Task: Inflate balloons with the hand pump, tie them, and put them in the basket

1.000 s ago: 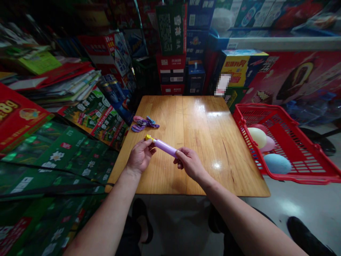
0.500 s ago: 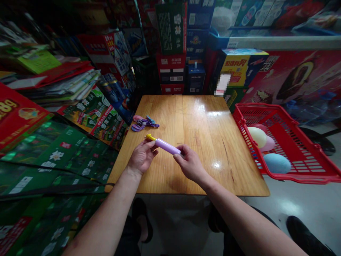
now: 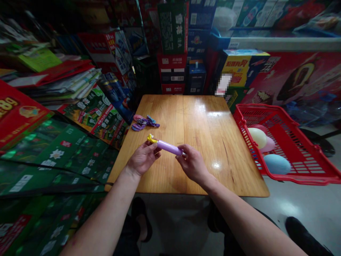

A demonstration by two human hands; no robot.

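Note:
I hold a small purple balloon pump [image 3: 167, 146] above the near left part of a wooden table [image 3: 202, 121]. A yellow balloon [image 3: 151, 139] sits on the pump's nozzle. My left hand [image 3: 142, 158] pinches the nozzle end and the yellow balloon. My right hand [image 3: 192, 164] is closed round the pump's other end. A small heap of limp purple, pink and blue balloons [image 3: 144, 123] lies on the table beyond my left hand.
A red plastic basket [image 3: 293, 145] stands right of the table with inflated cream, pink and blue balloons [image 3: 276, 163] in it. Stacked cartons [image 3: 173, 46] rise behind the table and green and red boxes [image 3: 66, 149] crowd its left side. My shoes show on the floor below.
My right hand has slid toward my left hand, shortening the visible purple pump. The yellow balloon on the nozzle has lifted slightly.

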